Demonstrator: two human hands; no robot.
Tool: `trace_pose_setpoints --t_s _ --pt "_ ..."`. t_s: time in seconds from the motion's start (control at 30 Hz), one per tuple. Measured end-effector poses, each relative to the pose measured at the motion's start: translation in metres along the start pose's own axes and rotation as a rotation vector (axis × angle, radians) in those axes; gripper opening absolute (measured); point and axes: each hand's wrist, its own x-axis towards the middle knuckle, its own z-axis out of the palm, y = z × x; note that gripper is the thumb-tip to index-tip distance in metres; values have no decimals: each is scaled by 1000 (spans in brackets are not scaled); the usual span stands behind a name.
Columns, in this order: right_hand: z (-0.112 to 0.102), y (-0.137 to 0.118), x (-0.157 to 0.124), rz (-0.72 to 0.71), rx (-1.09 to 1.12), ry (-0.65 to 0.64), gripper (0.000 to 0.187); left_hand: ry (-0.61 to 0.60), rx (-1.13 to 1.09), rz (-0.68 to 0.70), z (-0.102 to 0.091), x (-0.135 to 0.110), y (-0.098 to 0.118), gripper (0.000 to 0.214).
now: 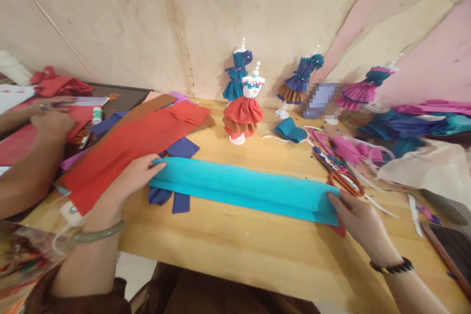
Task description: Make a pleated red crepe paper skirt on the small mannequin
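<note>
A long turquoise fabric strip (pixel 243 189) stretches between my two hands above the wooden table, with a fold line running along its length. My left hand (pixel 138 174) pinches its left end between thumb and fingers. At the right end, my right hand (pixel 355 213) grips the strip's edge. A bit of red fabric (pixel 337 230) shows beneath that end. Dark blue fabric pieces (pixel 181 202) lie partly under the strip near my left hand. Red fabric (pixel 136 142) and a brown strip (pixel 147 114) are spread just behind my left wrist.
Several small dress forms, one in a red ruffled skirt (pixel 243 110), stand along the wall. Orange-handled scissors (pixel 346 184) lie among scraps at right. A phone (pixel 451 250) rests at the right edge. Another person's hands (pixel 53 115) work at left, near a glue stick (pixel 97 115).
</note>
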Motion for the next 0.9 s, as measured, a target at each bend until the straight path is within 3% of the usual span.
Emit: trace_pose_setpoints --t_s 0.13,0.47,0.7,0.9 --pt "6 -2 -1 27 -122 28 38 -30 140 26 8 3 -1 37" --pt "27 9 1 -99 -413 159 30 -8 316 -66 22 -2 -2 42" --pt "35 7 -1 -113 -480 212 26 19 381 -86 28 -2 1 49" --pt "34 -2 -2 -115 -513 185 25 -9 434 -110 28 -2 5 52"
